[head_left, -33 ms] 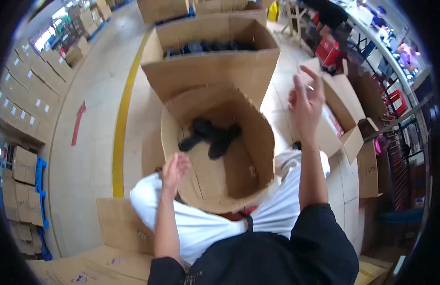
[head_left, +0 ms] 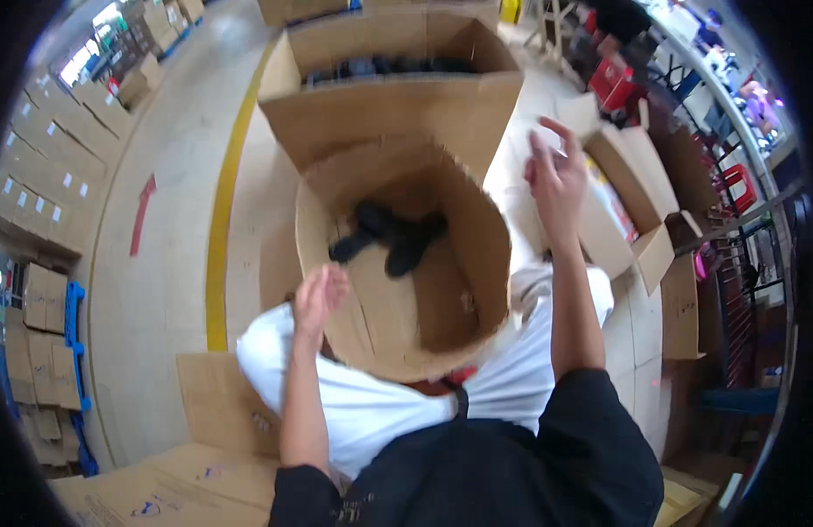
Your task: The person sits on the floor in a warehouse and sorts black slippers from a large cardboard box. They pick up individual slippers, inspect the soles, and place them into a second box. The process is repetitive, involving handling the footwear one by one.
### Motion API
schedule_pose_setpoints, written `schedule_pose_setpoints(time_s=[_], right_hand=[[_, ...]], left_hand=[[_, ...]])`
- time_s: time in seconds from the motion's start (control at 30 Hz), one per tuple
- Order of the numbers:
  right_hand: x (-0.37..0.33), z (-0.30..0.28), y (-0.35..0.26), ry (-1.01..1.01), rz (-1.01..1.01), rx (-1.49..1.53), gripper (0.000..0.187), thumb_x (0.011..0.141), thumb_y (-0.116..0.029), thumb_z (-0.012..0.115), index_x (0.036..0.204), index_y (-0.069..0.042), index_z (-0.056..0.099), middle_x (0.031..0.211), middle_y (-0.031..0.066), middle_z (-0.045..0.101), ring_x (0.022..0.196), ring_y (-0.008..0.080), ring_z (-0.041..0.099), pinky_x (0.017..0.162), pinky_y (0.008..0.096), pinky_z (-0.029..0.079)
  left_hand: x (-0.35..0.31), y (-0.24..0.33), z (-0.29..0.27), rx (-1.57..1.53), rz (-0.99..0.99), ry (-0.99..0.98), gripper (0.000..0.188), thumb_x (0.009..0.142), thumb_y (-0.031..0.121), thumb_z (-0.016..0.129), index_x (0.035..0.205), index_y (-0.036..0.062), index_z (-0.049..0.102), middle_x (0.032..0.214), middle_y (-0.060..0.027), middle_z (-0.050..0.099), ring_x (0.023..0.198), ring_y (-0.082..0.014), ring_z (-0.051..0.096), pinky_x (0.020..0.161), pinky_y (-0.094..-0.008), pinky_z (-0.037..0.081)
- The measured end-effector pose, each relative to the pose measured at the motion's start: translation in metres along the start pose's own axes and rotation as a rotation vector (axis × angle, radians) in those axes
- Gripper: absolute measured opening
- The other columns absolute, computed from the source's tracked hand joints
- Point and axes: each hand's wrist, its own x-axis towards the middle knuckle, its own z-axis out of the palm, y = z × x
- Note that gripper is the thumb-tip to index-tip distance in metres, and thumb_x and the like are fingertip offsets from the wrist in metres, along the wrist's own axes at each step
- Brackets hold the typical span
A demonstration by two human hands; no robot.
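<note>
Between my knees stands a round-cornered open cardboard box (head_left: 491, 329). Several black, shoe-like pieces (head_left: 406, 246) lie on its bottom, too blurred to name surely. My left hand (head_left: 318, 297) hovers by the box's left rim, fingers loosely bent, with nothing visible in them. Raised to the right of the box is my right hand (head_left: 557, 180), its fingers spread and the index finger bent. A pale spot shows between those fingers; whether it is a small thing or the floor behind, I cannot tell.
A larger carton (head_left: 389, 114) with dark items stands just beyond. On the right is an open carton (head_left: 630, 180) with a colourful package inside. Flattened cardboard (head_left: 187, 483) lies at lower left. Stacked cartons (head_left: 46, 184) line the left side, past a yellow floor line (head_left: 220, 255). A person (head_left: 621, 22) is at far right.
The whole view has tilted slightly, so the boxes sit a little higher in the picture. My right hand has shifted slightly left and my left hand slightly up; both keep their shape.
</note>
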Motion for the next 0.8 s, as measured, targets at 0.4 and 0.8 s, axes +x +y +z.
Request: schedule_pose_setpoints(time_s=[0.4, 0.8], right_hand=[[-0.131, 0.153, 0.341, -0.916, 0.432, -0.618, 0.073, 0.071, -0.027, 0.064, 0.129, -0.006, 0.025, 0.121, 0.0262, 0.039, 0.113, 0.0405, 0.037, 0.093, 0.0424, 0.033], [-0.106, 0.19, 0.395, -1.07, 0.148, -1.091, 0.081, 0.063, -0.023, 0.072, 0.129, -0.015, 0.026, 0.121, 0.0221, 0.039, 0.105, 0.0369, 0.045, 0.083, 0.0434, 0.044]], left_hand=[[0.0, 0.004, -0.014, 0.286, 0.16, 0.127, 0.027, 0.081, 0.027, 0.059, 0.097, 0.0061, 0.055, 0.087, -0.0001, 0.058, 0.079, -0.0081, 0.053, 0.071, -0.0253, 0.045], [0.016, 0.009, -0.008, 0.552, 0.033, 0.036, 0.028, 0.082, 0.025, 0.057, 0.101, 0.0043, 0.055, 0.088, -0.0054, 0.06, 0.081, -0.012, 0.057, 0.073, -0.0255, 0.045]])
